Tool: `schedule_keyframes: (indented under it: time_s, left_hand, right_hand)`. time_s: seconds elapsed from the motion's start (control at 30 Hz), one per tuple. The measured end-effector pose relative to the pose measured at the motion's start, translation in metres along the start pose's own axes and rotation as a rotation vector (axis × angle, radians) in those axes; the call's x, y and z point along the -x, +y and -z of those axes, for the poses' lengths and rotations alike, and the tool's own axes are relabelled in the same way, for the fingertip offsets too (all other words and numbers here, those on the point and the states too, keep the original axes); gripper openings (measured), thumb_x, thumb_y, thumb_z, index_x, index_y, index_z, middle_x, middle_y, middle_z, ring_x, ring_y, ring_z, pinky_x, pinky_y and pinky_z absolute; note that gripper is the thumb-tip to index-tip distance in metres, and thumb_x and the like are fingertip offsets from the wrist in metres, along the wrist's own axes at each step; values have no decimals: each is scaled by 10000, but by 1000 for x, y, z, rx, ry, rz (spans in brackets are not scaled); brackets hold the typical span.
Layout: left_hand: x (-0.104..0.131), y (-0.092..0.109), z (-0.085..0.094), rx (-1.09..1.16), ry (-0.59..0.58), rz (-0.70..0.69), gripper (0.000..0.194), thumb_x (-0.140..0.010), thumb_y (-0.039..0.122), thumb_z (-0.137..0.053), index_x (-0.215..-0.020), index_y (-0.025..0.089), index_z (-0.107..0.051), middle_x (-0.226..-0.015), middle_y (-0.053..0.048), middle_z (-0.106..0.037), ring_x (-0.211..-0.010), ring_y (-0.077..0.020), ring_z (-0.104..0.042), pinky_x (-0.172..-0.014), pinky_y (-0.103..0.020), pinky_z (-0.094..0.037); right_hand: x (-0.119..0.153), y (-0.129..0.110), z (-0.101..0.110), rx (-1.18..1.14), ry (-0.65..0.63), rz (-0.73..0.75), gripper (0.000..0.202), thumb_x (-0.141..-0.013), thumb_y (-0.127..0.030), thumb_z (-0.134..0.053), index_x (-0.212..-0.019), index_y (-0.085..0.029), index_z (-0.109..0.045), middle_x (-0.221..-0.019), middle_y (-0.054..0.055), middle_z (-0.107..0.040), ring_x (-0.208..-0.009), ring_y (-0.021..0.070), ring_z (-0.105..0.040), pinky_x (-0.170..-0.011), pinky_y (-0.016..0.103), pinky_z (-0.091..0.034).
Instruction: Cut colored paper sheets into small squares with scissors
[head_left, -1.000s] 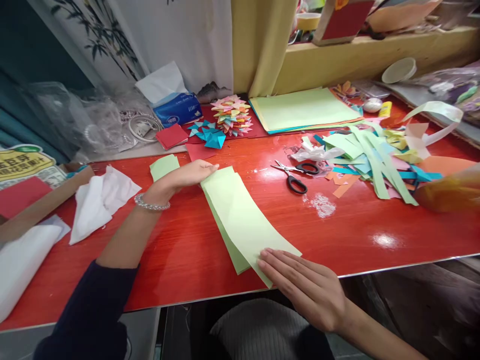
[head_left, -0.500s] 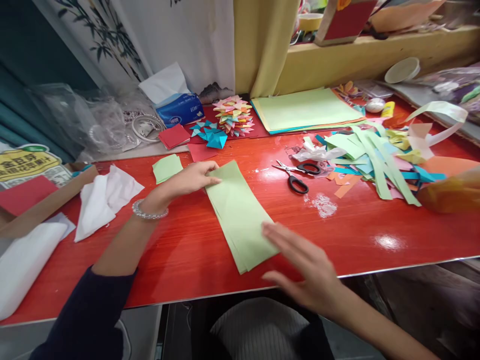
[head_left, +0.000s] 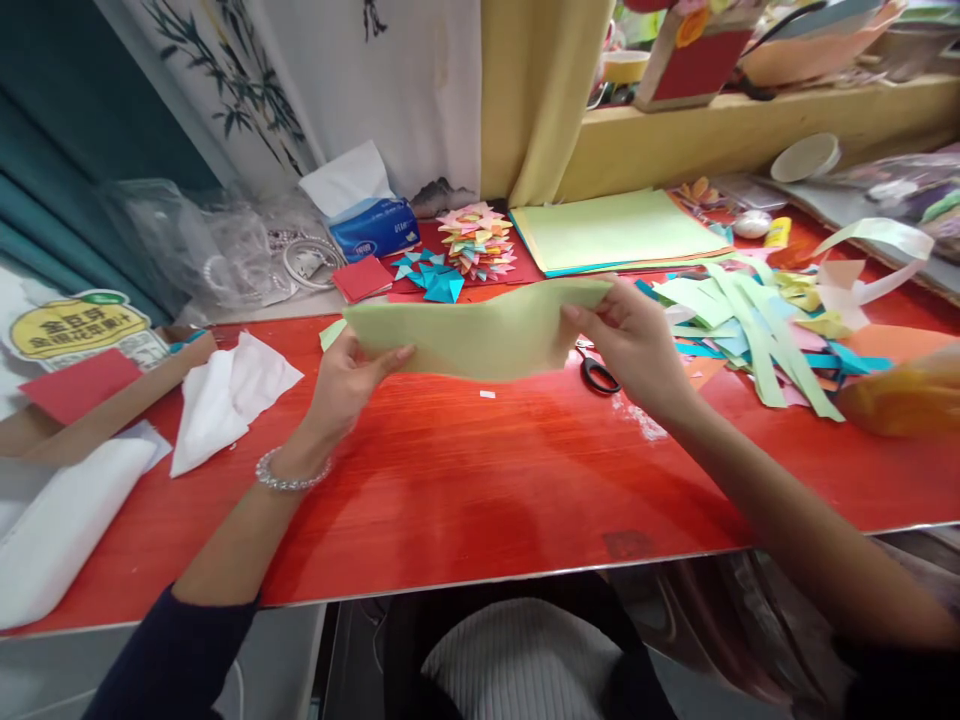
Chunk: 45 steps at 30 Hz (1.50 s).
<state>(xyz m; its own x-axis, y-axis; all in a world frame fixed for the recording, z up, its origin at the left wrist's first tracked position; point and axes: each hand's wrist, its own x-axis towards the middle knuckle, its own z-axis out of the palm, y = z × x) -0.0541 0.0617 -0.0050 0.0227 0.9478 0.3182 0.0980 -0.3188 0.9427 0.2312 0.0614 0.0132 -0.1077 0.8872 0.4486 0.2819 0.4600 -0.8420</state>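
Between my two hands a light green paper strip (head_left: pixel 480 328) is held up above the red table (head_left: pixel 465 480), its long side running left to right and its surface slightly bowed. My left hand (head_left: pixel 349 385), with a clear beaded bracelet at the wrist, pinches the strip's left end. My right hand (head_left: pixel 637 335) pinches the right end between thumb and fingers. Just past the right hand lie the black-handled scissors (head_left: pixel 598 376), partly covered by the strip and hand. A small green paper piece (head_left: pixel 331 333) shows behind my left hand, mostly hidden.
Cut paper strips (head_left: pixel 757 335) lie heaped at the right. Behind are a stack of coloured sheets (head_left: pixel 622 230), a folded-paper ornament (head_left: pixel 478 242), blue folded pieces (head_left: pixel 439 280) and a tissue pack (head_left: pixel 379 228). Crumpled tissue (head_left: pixel 232 395) and a white roll (head_left: pixel 71 530) lie left.
The green paper has been lifted off the table and turned from slanting to crosswise. My right hand has moved up and taken its right end; my left hand has shifted slightly left.
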Motion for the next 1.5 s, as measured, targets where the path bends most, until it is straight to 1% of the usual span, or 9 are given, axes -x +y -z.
schedule_keyframes:
  time_s: [0.1, 0.3, 0.4, 0.53, 0.73, 0.93, 1.17, 1.33, 1.5]
  left_hand:
    - [-5, -12, 8, -52, -27, 69, 265, -645, 247, -759, -853, 192, -603, -801, 13, -613, -743, -128, -584, -673, -248, -480]
    - [-5, -28, 9, -1, -79, 149, 328, -658, 248, -744, -904, 204, -532, -823, 21, -592, -732, -109, -554, -638, -213, -444]
    - [-3, -29, 5, -39, -68, 136, 297, -662, 243, -738, -873, 211, -531, -779, 43, -540, -704, -93, -510, -616, -192, -410]
    - [-1, -26, 1, -44, -69, 146, 311, -662, 261, -733, -903, 219, -541, -844, 29, -548, -767, -110, -515, -668, -210, -422]
    - [-2, -21, 0, -10, -61, 162, 321, -638, 251, -753, -903, 214, -577, -855, 22, -577, -791, -117, -539, -690, -216, -446]
    - [-3, -22, 0, 97, -93, 249, 392, -638, 232, -758, -990, 189, -592, -985, -20, -639, -918, -150, -582, -837, -270, -456]
    - [-4, -24, 3, 137, -76, 229, 293, -615, 181, -769, -836, 193, -576, -819, 30, -613, -782, -108, -571, -728, -210, -457]
    - [-4, -20, 5, 143, -100, 259, 293, -619, 193, -766, -831, 201, -563, -832, 25, -617, -780, -115, -577, -709, -216, -463]
    - [-5, -14, 7, 97, -42, 145, 354, -618, 160, -761, -911, 250, -584, -792, 50, -571, -696, -81, -536, -596, -163, -428]
  right_hand:
    - [-7, 21, -9, 61, 7, 53, 125, -865, -311, -516, -955, -238, -563, -924, 19, -608, -902, 200, -574, -829, 394, -473]
    - [-1, 45, -17, -157, -52, -135, 413, -796, -307, -611, -1157, -276, -414, -1051, 36, -558, -955, 200, -579, -815, 356, -489]
    - [0, 47, -18, -250, -56, -140, 293, -809, -293, -588, -1068, -258, -455, -1036, 39, -584, -986, 198, -575, -868, 363, -464]
    - [-1, 49, -20, -220, -74, -104, 118, -839, -310, -544, -920, -233, -506, -989, 33, -614, -962, 193, -580, -892, 372, -444]
    - [1, 47, -20, -152, -75, -98, 166, -856, -367, -518, -968, -244, -514, -1040, 36, -617, -995, 197, -568, -913, 386, -438]
    - [1, 51, -20, -168, -110, -97, 252, -839, -355, -540, -1061, -250, -482, -1112, 49, -595, -1034, 200, -560, -933, 383, -430]
    - [2, 51, -20, -170, -107, -74, 143, -853, -282, -516, -982, -227, -489, -1067, 47, -602, -1008, 185, -571, -896, 349, -441]
    - [3, 54, -20, -189, -139, -77, 194, -855, -296, -517, -1037, -239, -484, -1130, 50, -587, -1078, 189, -548, -932, 355, -426]
    - [3, 56, -19, -188, -148, -78, 201, -858, -303, -515, -1046, -237, -484, -1128, 54, -583, -1071, 190, -553, -934, 362, -429]
